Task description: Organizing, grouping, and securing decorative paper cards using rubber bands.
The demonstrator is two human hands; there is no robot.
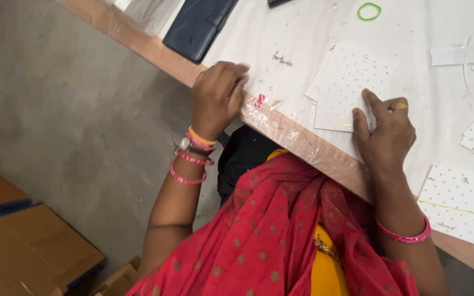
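My left hand (216, 98) rests at the near edge of the table (303, 143), where a taped wooden rim runs on a slant just under my knuckles. Its fingers are curled in, tips pressed down on the white covering; whether they pinch anything I cannot tell. Just beside those fingertips, toward my other hand, a small red-and-white scrap (260, 100) lies on the tape. Behind that wrist the grey floor (72, 109) opens wide.

My right hand (386, 129) lies flat and spread, holding nothing, its fingertips pressing the near corner of a white dotted card (344, 82). The card lies between my two hands, stretching away from my right fingers; more card edges peek from beneath it. Further dotted cards (456, 203) lie just outside my right wrist. Beyond my left hand a dark wallet-like case (198, 24) lies at the edge, and a green ring (369, 11) sits well beyond my right.
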